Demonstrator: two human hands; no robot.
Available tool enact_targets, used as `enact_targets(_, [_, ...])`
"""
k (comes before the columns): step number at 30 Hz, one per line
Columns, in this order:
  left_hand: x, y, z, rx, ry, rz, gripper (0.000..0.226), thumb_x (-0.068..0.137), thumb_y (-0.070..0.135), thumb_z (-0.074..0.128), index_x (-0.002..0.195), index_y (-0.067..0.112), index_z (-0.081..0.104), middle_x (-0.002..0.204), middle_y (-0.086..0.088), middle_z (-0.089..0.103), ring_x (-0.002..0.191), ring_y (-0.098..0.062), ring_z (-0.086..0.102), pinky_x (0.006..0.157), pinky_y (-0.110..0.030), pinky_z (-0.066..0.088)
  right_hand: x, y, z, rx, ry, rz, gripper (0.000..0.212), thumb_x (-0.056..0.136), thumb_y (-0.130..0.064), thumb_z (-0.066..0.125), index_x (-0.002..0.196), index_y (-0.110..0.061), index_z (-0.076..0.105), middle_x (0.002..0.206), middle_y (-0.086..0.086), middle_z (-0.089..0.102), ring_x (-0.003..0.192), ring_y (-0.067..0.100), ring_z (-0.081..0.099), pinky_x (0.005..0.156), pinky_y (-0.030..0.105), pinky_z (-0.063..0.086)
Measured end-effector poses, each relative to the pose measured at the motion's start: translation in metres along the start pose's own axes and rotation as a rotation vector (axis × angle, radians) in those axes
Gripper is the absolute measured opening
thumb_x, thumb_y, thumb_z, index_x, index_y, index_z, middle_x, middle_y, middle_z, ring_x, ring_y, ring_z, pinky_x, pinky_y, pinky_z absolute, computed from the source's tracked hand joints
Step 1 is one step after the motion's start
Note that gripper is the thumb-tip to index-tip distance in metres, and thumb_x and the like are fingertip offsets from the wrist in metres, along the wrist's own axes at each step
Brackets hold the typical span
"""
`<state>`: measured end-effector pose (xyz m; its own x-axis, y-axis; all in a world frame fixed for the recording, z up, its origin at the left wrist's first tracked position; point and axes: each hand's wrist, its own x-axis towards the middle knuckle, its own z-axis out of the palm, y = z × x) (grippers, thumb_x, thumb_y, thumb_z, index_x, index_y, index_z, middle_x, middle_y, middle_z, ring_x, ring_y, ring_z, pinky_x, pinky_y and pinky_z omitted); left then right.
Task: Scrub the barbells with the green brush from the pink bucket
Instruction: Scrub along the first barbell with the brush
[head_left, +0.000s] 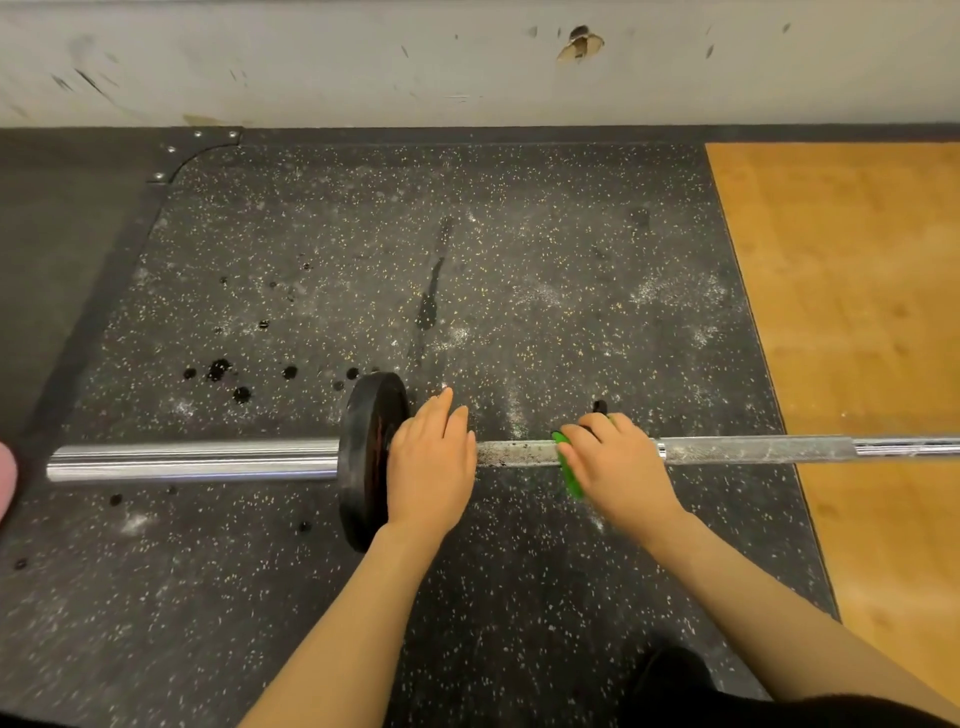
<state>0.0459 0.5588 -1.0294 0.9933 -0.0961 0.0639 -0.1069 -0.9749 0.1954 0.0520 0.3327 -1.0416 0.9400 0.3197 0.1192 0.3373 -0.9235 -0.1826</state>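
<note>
A steel barbell (753, 450) lies across the speckled rubber floor, with a black plate (363, 457) on its left sleeve. My left hand (431, 462) rests on the shaft just right of the plate, fingers straight over the bar. My right hand (613, 462) grips the green brush (570, 478) and holds it against the knurled shaft. The stretch of shaft between my hands looks wet and speckled. A pink edge, perhaps the bucket (6, 478), shows at the far left.
Dark wet drops dot the rubber mat (467, 260) behind the bar. A wooden platform (852, 312) lies to the right. A scuffed white wall (363, 62) runs along the back. My dark-clothed knee (675, 680) is at the bottom.
</note>
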Motion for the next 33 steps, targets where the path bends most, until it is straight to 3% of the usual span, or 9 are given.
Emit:
enact_targets(3, [-0.007, 0.002, 0.001, 0.002, 0.051, 0.007, 0.033, 0.092, 0.022, 0.058, 0.121, 0.006, 0.063, 0.136, -0.013, 0.054, 0.124, -0.028, 0.053, 0.096, -0.043, 0.046, 0.002, -0.008, 0.001, 0.016, 0.039, -0.067, 0.04, 0.097, -0.031, 0.036, 0.091, -0.01, 0.07, 0.088, 0.005, 0.065, 0.073, 0.026, 0.055, 0.066, 0.038, 0.051])
enact_targets(9, [-0.004, -0.004, 0.004, 0.011, 0.089, 0.071, 0.03, 0.09, 0.021, 0.062, 0.116, 0.006, 0.065, 0.133, -0.013, 0.057, 0.121, -0.027, 0.055, 0.091, -0.041, 0.048, 0.01, -0.029, 0.003, 0.043, -0.021, -0.176, 0.042, 0.096, -0.034, 0.036, 0.104, -0.009, 0.069, 0.096, 0.006, 0.065, 0.079, 0.026, 0.057, 0.068, 0.037, 0.052])
enact_targets(14, [0.009, -0.008, 0.005, 0.027, 0.084, 0.121, 0.037, 0.096, 0.028, 0.039, 0.113, 0.009, 0.067, 0.129, -0.009, 0.06, 0.118, -0.026, 0.057, 0.088, -0.039, 0.048, -0.006, 0.007, -0.004, 0.021, 0.01, -0.09, 0.042, 0.096, -0.034, 0.039, 0.11, -0.006, 0.068, 0.1, 0.009, 0.066, 0.083, 0.029, 0.059, 0.071, 0.041, 0.054])
enact_targets(21, [0.04, -0.012, 0.005, 0.046, 0.006, 0.122, 0.024, 0.094, 0.024, 0.057, 0.109, 0.011, 0.069, 0.129, -0.008, 0.061, 0.12, -0.024, 0.057, 0.089, -0.039, 0.047, 0.004, 0.031, -0.03, 0.005, 0.08, -0.04, 0.038, 0.093, -0.029, 0.053, 0.116, -0.002, 0.066, 0.109, 0.015, 0.063, 0.095, 0.035, 0.056, 0.083, 0.044, 0.052])
enact_targets(25, [0.064, -0.013, 0.0, 0.053, -0.084, 0.111, 0.031, 0.098, 0.029, 0.047, 0.117, 0.012, 0.065, 0.138, -0.007, 0.054, 0.128, -0.022, 0.049, 0.096, -0.039, 0.042, 0.022, 0.044, -0.055, 0.038, 0.154, 0.046, 0.042, 0.094, -0.032, 0.045, 0.116, -0.002, 0.065, 0.109, 0.015, 0.062, 0.097, 0.035, 0.054, 0.084, 0.042, 0.048])
enact_targets(29, [0.089, -0.013, -0.002, 0.08, -0.163, 0.118, 0.039, 0.102, 0.034, 0.035, 0.127, 0.014, 0.058, 0.147, -0.003, 0.044, 0.136, -0.018, 0.038, 0.103, -0.038, 0.035, 0.033, 0.063, -0.074, 0.012, 0.177, 0.031, 0.031, 0.088, -0.015, 0.066, 0.115, 0.001, 0.065, 0.107, 0.018, 0.062, 0.095, 0.037, 0.054, 0.082, 0.043, 0.048])
enact_targets(33, [0.11, -0.012, -0.005, 0.125, -0.126, 0.108, 0.04, 0.101, 0.032, 0.037, 0.126, 0.011, 0.06, 0.144, -0.006, 0.047, 0.136, -0.021, 0.039, 0.105, -0.039, 0.033, 0.033, 0.085, -0.072, 0.012, 0.173, 0.063, 0.033, 0.086, -0.011, 0.068, 0.117, 0.001, 0.064, 0.108, 0.017, 0.061, 0.096, 0.037, 0.053, 0.083, 0.045, 0.048])
